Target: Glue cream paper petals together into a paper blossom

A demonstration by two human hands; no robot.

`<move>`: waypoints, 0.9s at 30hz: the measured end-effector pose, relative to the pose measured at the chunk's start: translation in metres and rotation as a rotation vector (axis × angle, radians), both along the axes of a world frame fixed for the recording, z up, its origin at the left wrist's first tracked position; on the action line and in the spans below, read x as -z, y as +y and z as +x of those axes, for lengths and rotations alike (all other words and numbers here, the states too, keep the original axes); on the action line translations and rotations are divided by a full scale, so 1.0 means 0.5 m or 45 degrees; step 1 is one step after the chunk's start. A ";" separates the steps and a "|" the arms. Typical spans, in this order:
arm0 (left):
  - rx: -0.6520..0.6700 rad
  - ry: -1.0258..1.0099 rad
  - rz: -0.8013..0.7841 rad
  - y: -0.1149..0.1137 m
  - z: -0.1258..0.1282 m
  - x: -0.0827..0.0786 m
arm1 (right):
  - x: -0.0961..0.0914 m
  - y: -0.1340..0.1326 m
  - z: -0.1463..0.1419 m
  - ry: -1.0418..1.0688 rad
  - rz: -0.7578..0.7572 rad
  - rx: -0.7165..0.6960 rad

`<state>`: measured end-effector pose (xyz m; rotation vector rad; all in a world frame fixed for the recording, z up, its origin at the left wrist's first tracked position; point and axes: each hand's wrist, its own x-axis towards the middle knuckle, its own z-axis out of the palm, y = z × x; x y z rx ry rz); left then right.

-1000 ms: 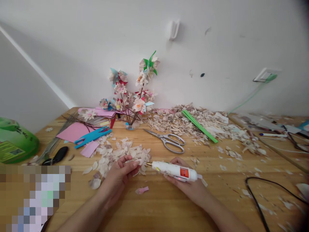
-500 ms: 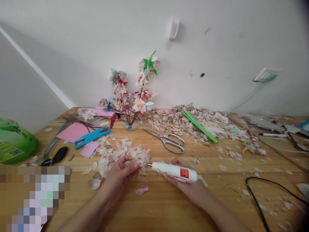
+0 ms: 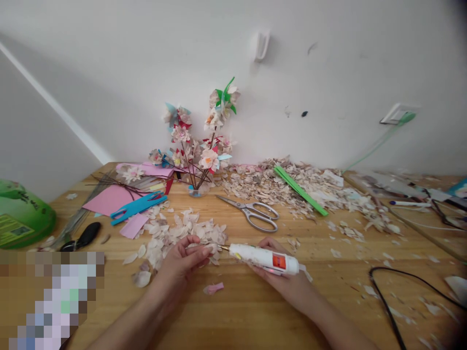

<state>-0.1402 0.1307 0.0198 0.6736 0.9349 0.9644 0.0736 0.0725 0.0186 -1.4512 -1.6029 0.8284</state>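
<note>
My right hand (image 3: 282, 284) grips a white glue gun (image 3: 264, 258) with an orange label, lying almost level, its metal tip pointing left. The tip touches a pale petal (image 3: 204, 248) pinched in the fingers of my left hand (image 3: 182, 265). Both hands hover just above the wooden table (image 3: 248, 316). A heap of loose pale petals (image 3: 175, 233) lies right behind my left hand. A small pink piece (image 3: 213, 288) rests on the table between my forearms.
Scissors (image 3: 255, 214) lie behind the glue gun. A bunch of paper flowers (image 3: 199, 146) stands at the wall, with pink paper (image 3: 109, 199), a blue cutout (image 3: 136, 206) and a green strip (image 3: 299, 189) nearby. A black cable (image 3: 386, 301) loops at right; a green container (image 3: 22, 218) sits at left.
The glue gun tip has closed the small gap to the petal in my left hand. The view has shifted slightly.
</note>
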 end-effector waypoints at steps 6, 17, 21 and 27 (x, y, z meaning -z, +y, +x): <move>-0.024 0.011 0.001 0.001 0.001 0.000 | -0.006 -0.001 -0.001 -0.086 0.036 -0.047; -0.036 0.015 -0.018 0.000 0.003 0.000 | -0.006 0.002 0.001 -0.110 0.055 -0.027; -0.019 0.021 -0.007 -0.001 0.003 0.000 | -0.002 0.003 0.001 -0.104 0.058 0.011; -0.029 0.017 0.001 0.000 0.001 0.001 | -0.010 0.000 0.002 -0.132 0.082 -0.052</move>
